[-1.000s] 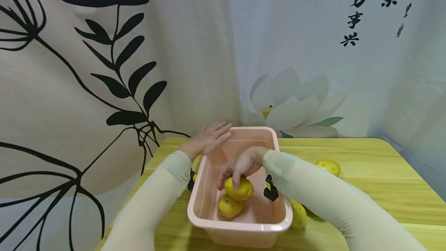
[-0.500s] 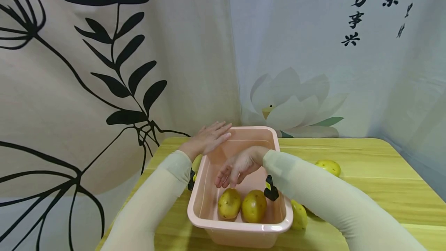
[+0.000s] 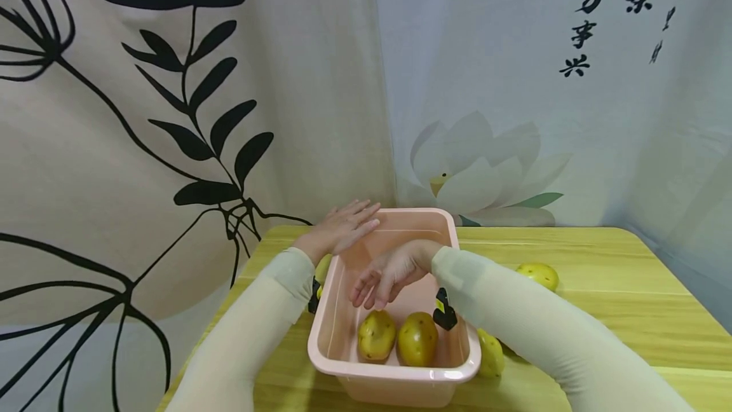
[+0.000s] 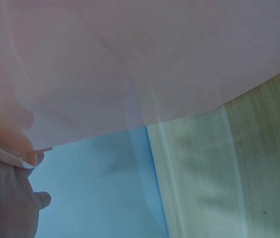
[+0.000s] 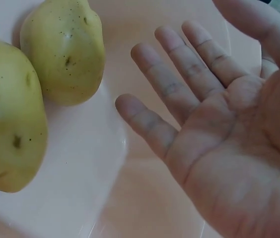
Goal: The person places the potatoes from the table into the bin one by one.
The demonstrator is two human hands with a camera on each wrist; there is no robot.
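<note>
Inside a pink plastic basin, two yellow potatoes sit side by side at the near end, a left potato and a right potato. My right hand hovers in the basin just beyond them, holding nothing; in the right wrist view its fingers are spread and palm-up to the camera, apart from both potatoes. My left hand rests on the basin's far left rim with fingers extended. The left wrist view shows part of that hand at the rim, beside the basin's outer wall.
On the wooden table, a potato lies to the right beyond my right sleeve. Another potato is against the basin's right side, and one more potato shows partly at its left. A printed curtain hangs behind.
A second ago my right hand held a potato above the other one. It let go, and that potato now lies on the basin floor to the right. My left hand stays put.
</note>
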